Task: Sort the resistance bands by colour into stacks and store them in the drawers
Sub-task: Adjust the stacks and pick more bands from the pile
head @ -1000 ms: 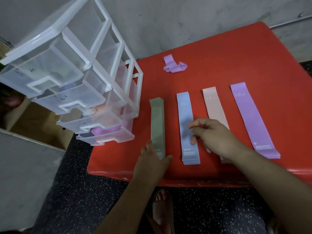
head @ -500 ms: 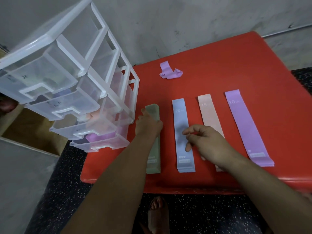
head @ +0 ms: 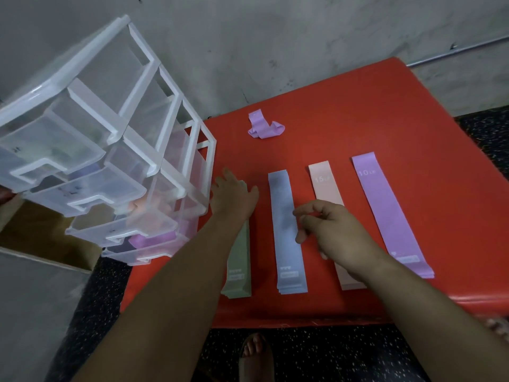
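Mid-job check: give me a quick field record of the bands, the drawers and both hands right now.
Surface: red table
Stacks, from the drawers outward: green stack, blue stack, pink stack, purple stack, all laid flat, side by side
Loose: crumpled purple band, farther back, apart from the stacks
Storage: clear drawer unit on the table's left corner; purple shows through the bottom drawer
Left hand: fingers straight, resting on the green stack's far end
Right hand: loosely curled over the blue and pink stacks, holding nothing

Grey concrete wall (head: pixel 275 37); dark speckled floor (head: pixel 316 354); red table (head: pixel 385 119).
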